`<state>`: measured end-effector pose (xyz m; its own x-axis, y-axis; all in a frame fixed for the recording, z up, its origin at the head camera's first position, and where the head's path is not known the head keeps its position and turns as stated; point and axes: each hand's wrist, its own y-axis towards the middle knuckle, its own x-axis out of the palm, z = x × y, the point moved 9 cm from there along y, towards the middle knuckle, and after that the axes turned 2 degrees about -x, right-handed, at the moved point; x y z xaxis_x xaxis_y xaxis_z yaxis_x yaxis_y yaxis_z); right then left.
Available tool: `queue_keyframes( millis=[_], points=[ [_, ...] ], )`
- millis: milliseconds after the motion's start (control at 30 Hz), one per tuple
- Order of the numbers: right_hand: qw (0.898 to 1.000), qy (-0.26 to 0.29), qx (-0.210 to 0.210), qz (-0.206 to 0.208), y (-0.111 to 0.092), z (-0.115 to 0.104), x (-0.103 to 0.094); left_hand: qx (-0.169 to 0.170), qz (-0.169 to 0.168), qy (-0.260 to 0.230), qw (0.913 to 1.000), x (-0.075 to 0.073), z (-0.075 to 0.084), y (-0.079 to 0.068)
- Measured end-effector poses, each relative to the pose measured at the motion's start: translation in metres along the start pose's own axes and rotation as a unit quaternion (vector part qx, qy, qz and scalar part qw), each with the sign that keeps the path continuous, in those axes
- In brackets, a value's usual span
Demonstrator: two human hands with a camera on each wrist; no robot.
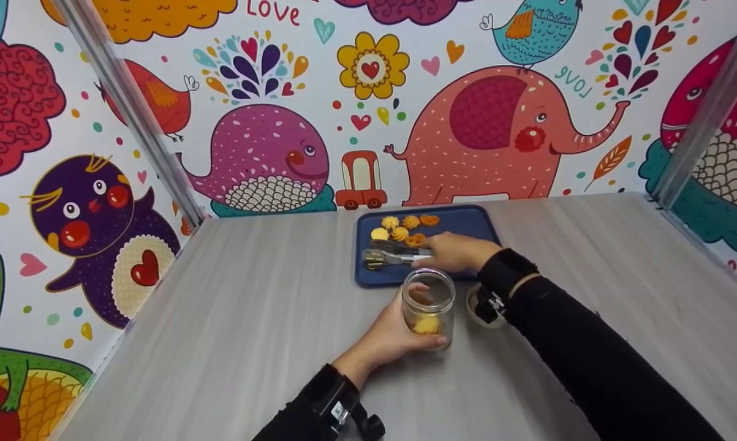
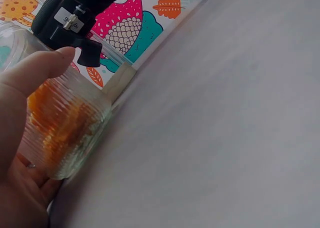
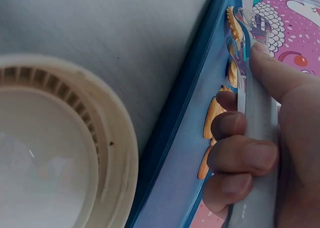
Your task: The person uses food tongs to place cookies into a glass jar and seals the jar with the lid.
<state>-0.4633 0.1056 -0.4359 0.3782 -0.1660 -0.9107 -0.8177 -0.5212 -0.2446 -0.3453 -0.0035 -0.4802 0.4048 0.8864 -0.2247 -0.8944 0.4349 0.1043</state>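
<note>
My left hand (image 1: 388, 331) grips a clear glass jar (image 1: 412, 309), its mouth uppermost and the thumb across the near side. Yellow and orange cookies (image 2: 70, 128) show through the ribbed glass in the left wrist view. Over the blue tray (image 1: 365, 277), my right hand (image 1: 460, 251) holds metal tongs (image 3: 259, 115) by their grey handles, fingers curled round them. The tong heads reach the tray's left part, at a cookie (image 3: 234, 24); whether they pinch it I cannot tell. Several swirl and pretzel-shaped cookies (image 1: 400, 233) lie farther back on the tray.
A round cream lid (image 3: 117, 153) lies on the table right of the jar, partly under my right wrist in the head view. The grey wooden table (image 1: 252, 294) stretches to a cartoon-printed wall (image 1: 368, 177) at the back. Metal posts (image 1: 141, 122) stand at the corners.
</note>
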Motion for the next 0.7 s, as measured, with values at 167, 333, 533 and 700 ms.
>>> queue_keyframes(
  millis=[167,333,533,700],
  points=[
    [1.0,0.001,-0.017,0.003,-0.004,-0.004,-0.001,0.004,-0.002,-0.001,1.0,0.0,0.001,0.0],
    [0.999,-0.016,-0.049,0.015,-0.008,-0.009,-0.003,0.001,-0.007,-0.005,1.0,0.0,0.001,0.0],
    [0.997,-0.026,-0.061,0.03,-0.014,-0.013,-0.003,0.004,-0.01,-0.007,0.9999,0.001,0.0,0.001],
    [0.993,-0.072,-0.055,0.076,-0.018,-0.014,-0.006,0.002,-0.008,-0.012,0.9999,0.001,0.001,0.001]
  ],
)
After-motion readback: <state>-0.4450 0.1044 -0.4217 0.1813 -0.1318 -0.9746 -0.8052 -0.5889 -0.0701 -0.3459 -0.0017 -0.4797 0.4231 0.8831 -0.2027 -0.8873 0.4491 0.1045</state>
